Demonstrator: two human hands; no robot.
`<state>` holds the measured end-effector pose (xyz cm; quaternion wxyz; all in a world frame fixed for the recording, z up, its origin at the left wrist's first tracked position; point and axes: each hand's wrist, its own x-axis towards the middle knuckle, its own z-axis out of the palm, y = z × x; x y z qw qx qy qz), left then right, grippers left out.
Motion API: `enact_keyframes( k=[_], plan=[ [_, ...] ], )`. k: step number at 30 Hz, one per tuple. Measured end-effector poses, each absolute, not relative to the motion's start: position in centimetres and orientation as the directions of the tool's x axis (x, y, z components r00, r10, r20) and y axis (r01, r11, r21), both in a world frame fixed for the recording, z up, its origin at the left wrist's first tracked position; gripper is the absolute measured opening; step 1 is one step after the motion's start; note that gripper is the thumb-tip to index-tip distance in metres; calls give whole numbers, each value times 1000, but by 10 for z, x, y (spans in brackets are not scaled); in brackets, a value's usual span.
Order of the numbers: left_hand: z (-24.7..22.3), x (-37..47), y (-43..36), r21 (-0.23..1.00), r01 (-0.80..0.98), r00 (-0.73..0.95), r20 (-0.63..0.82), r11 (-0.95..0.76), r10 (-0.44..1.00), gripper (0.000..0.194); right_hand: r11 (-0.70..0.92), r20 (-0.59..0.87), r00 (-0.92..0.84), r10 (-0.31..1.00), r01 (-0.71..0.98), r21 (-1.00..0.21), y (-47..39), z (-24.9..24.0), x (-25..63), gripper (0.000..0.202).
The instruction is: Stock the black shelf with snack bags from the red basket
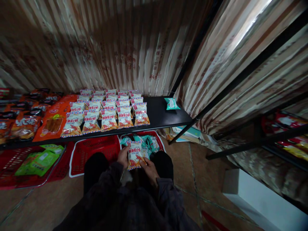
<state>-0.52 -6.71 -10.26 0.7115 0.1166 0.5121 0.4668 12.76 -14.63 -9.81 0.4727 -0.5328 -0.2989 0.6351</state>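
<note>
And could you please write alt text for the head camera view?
The left hand and right hand hold a white snack bag near a red basket of teal bags. Ahead, a black shelf bears rows of similar white bags, with orange packets on the left and one teal bag on the right.

Beige and brown striped fabric curtains with printed lettering (141, 54) hang in folds behind the back edge of a long, flat black shelf (157, 112), and a bright strip of light (252, 24) shows high beyond its right end, while the rest of the room is dim. A straight black rear post (193, 51) rises near the shelf's back right corner, and a slim black front post (240, 79) passes its front right corner. Below the front edge spreads a floor of brown tiles (180, 163) with pale grout lines (195, 179).
</note>
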Motion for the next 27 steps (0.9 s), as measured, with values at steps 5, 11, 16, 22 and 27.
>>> enact_keyframes(
  k=[5,11,16,22,27],
  plan=[
    [-77,-14,-81,659,-573,36,-573,487,819,28,-363,-361,-48,931,-216,-907,-137,-72,143,56],
    [-33,-21,-93,839,-442,120,-293,316,948,41,-185,-206,35,978,-305,-934,-102,-31,143,51],
    [-6,-21,-96,895,-382,108,-204,230,973,46,-185,-236,147,961,-298,-936,-84,-10,124,40],
    [15,-26,-96,910,-370,73,-171,186,983,38,-94,-135,196,971,-208,-974,-82,2,114,32],
    [21,-23,-98,918,-370,-98,-190,142,977,42,-2,-20,215,976,-86,-996,-81,12,110,29]
  ],
)
